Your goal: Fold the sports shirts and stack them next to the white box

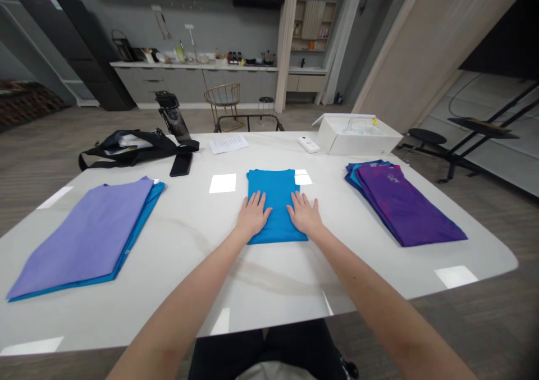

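A blue folded shirt (275, 211) lies flat in the middle of the white table, its collar end pointing away from me. My left hand (253, 216) rests on its left edge with fingers stretched out. On the right edge of the same shirt, my right hand (304, 214) lies flat, fingers spread. To the left is a stack with a lavender folded garment (90, 231) over a blue one (137, 237). A pile topped by a purple folded shirt (406, 206) sits to the right, with blue and dark cloth showing beneath it.
Along the table's (185, 290) far side are a black bag (130, 150), a dark bottle (173, 119), a phone (181, 164), a paper sheet (229, 144), a small white device (309, 144) and a white box (353, 136). A chair (248, 119) stands behind the far edge.
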`<act>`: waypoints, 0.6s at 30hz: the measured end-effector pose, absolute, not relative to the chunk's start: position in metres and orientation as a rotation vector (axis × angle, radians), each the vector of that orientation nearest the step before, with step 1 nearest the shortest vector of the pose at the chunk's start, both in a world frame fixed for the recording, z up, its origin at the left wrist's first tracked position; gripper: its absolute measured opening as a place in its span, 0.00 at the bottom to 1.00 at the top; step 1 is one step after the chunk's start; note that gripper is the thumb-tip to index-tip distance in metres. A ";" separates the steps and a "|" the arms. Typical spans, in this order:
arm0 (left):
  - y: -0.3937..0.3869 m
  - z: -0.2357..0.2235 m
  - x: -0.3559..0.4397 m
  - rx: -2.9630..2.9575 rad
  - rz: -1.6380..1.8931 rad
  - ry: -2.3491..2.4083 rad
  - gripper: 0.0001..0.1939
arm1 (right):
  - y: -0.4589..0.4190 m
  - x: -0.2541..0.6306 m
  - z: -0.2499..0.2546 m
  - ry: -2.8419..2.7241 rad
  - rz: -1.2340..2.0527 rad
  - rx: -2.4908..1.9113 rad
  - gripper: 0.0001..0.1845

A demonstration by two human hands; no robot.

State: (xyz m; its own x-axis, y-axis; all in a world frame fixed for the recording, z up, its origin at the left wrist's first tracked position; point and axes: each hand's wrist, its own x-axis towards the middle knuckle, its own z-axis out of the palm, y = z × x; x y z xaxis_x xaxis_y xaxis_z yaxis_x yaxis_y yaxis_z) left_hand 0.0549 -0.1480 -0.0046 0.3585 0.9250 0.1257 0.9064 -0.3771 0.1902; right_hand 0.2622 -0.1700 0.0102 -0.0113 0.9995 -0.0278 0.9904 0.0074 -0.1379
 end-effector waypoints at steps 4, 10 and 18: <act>-0.181 -0.007 0.054 2.657 0.412 1.629 0.30 | -0.207 0.236 0.011 -2.249 0.064 -1.905 0.32; -0.224 -0.011 0.051 2.639 0.364 1.443 0.29 | -0.243 0.214 0.004 -2.312 0.175 -1.844 0.33; -0.265 0.009 0.015 2.546 0.167 1.615 0.35 | -0.274 0.255 0.009 -2.280 0.279 -2.080 0.38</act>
State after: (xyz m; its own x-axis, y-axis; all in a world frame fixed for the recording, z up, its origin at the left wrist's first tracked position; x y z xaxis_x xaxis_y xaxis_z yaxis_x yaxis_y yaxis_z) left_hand 0.0146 -0.2651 0.0088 0.4239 0.9053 0.0277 0.8918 -0.4226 0.1619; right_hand 0.2547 -0.2742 0.0090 -0.0987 0.9911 -0.0890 0.9834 0.0834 -0.1610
